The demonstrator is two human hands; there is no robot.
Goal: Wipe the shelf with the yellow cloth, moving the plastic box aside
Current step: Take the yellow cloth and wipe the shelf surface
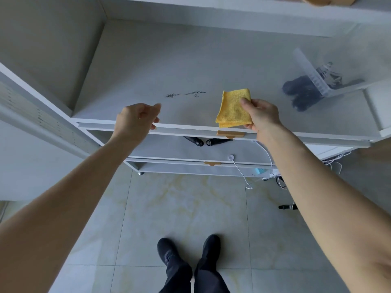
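— Where is the yellow cloth (231, 107) sitting, and which way is it running?

— The right hand (261, 115) is holding it just above the front edge of the shelf (137, 66), a little right of the middle. It is folded into a rough rectangle, its long axis running from the front edge towards the back, leaning slightly right at the top. The thumb and fingers are pinching its right side, and the doubled layers are showing at the lower corner. The weave is looking coarse and waffle-like.

— And the left hand (137, 119)?

— It is hovering over the front edge, left of the middle, fingers loosely curled and holding nothing.

— Where is the plastic box (317, 77) lying?

— Towards the right end of the shelf, near the right edge. It is clear, ribbed plastic, tilting so its long side is slanting from the back down towards the front right corner. A dark blue, soft-looking thing (300, 94) is showing at its lower left end; whether that is inside or beside the box cannot be told.

— Anything on the bare surface?

— A thin line of dark crumbs (184, 94) is lying between the two hands, farther back from the front edge. The shelf itself is looking smooth, pale grey and matte, with a white frame around it.
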